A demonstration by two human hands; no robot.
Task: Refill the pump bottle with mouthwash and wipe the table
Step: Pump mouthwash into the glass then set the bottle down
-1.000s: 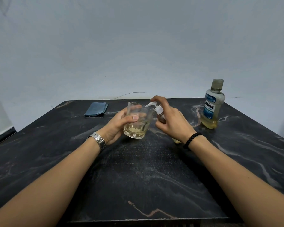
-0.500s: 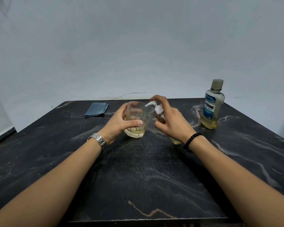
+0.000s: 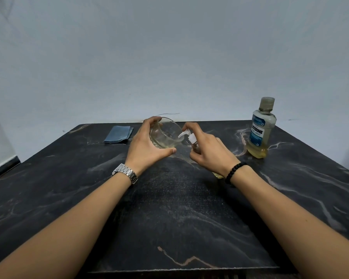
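Observation:
My left hand (image 3: 147, 148) grips a clear drinking glass (image 3: 165, 133) holding a little yellowish liquid. The glass is tipped far over, its mouth turned away from me and to the right. My right hand (image 3: 210, 154) wraps a small pump bottle whose white pump head (image 3: 187, 135) sticks out above my fingers, its nozzle almost touching the glass. Most of the bottle's body is hidden by the hand; a yellowish bit shows under my wrist (image 3: 218, 175). A mouthwash bottle (image 3: 260, 129) with a blue label and some yellow liquid stands upright at the right.
A folded blue cloth (image 3: 119, 134) lies at the far left of the dark marble table (image 3: 169, 218). A grey wall rises right behind the table's far edge. A watch is on my left wrist, a black bead bracelet on my right.
The glass has gone from nearly upright to strongly tilted, and my left hand has rolled over on top of it. The pump bottle and right hand have barely shifted.

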